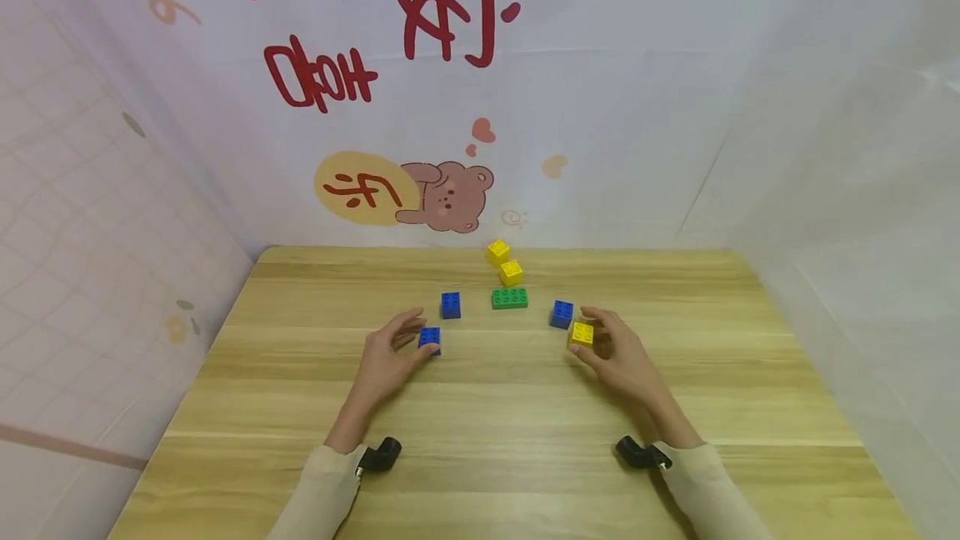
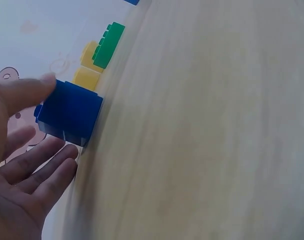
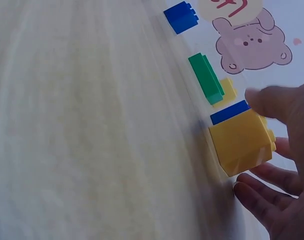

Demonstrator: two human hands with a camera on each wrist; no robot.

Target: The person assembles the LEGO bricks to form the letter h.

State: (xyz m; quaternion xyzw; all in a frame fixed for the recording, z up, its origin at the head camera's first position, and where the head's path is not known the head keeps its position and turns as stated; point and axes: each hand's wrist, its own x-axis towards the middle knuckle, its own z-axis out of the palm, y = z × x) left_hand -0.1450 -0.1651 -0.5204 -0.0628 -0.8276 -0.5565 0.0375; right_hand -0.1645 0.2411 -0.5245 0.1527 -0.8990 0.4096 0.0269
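Observation:
In the head view my left hand [image 1: 388, 361] holds a small blue brick [image 1: 430, 338] between thumb and fingers. The left wrist view shows the thumb at one side of that blue brick [image 2: 71, 112] and the fingers at the opposite side. My right hand [image 1: 617, 357] holds a yellow brick [image 1: 582, 334] in a similar way, with the thumb at its near side. In the right wrist view the yellow brick [image 3: 242, 142] partly hides another blue brick [image 3: 230, 113]. That other blue brick [image 1: 562, 313] stands just beyond the yellow one. Whether the held bricks touch the table cannot be told.
Farther back on the wooden table [image 1: 495, 440] lies a long green brick [image 1: 510, 298], with a yellow brick [image 1: 512, 273] and a second yellow brick [image 1: 498, 252] behind it. A blue brick [image 1: 450, 305] stands beyond my left hand. A printed white cloth [image 1: 600, 148] borders the back.

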